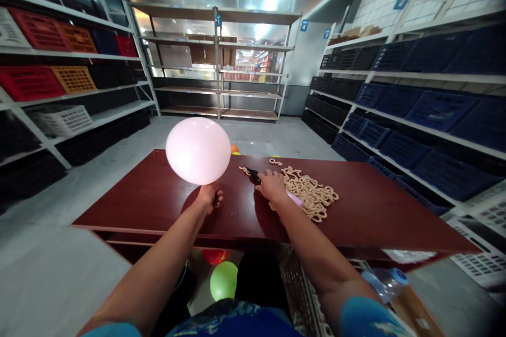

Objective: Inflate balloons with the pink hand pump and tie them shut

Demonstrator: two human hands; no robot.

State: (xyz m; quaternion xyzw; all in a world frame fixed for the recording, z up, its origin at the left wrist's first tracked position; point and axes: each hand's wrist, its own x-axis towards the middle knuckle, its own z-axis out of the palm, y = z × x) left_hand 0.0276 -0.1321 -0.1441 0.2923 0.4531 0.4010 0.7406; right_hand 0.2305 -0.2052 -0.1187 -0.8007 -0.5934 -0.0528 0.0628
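My left hand [211, 197] is over the left half of the table, fingers curled around the neck of an inflated pale pink balloon [197, 150]. The balloon stands up above the hand, and its knot or mouth is hidden. Near the table's middle, my right hand [272, 185] is closed over what looks like a balloon hand pump [253, 174], its black tapered tip pointing away to the left. A pink part shows beneath my right wrist. Right beside that hand lies a pile of tan, curled, cord-like pieces [310, 195]. One small tan piece [244, 169] lies by the black tip.
The dark red table [367, 205] spans the view. Green [223, 280] and red [215, 256] balloons are below its near edge. An orange balloon [234, 149] shows behind it. A plastic bottle [389, 281] is low right. Shelves with crates [438, 110] line both sides.
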